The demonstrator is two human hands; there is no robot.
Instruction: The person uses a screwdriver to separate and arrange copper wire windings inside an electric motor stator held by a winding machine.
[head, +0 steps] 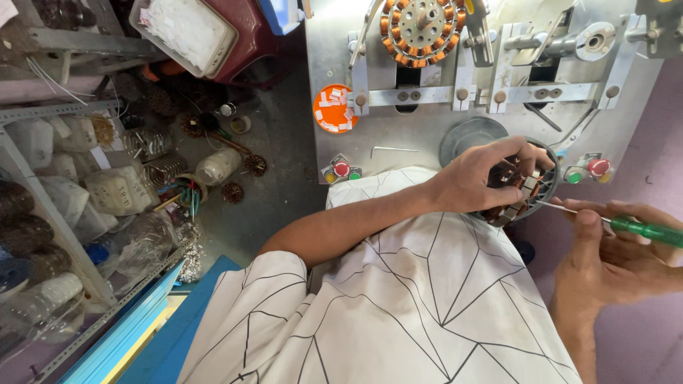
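A: Head view, item one: round stator core, dark ring with metal teeth, held against the front edge of the grey winding bench. Left hand curled over its upper left rim, fingers closed around it

B: And the tool?

A: Item two: thin screwdriver with green handle, right of the stator, tip touching the lower right of the ring. Right hand pinches the handle, thumb along the shaft, fingers wrapped shut

B: How far along does the work look?

A: Judging only from this, midway. Pale slot inserts show in several teeth; no copper winding is visible on this core, whereas a copper-wound stator sits mounted above it at the bench's far edge

B: Surroundings?

A: Orange disc with white slips up and left of the held stator; red and green buttons directly left; another button pair just right. Far left, floor clutter of wound coils and bags

B: Anything unclear?

A: Left palm hides half the ring; the slot count can't be told, and the screwdriver handle runs off frame
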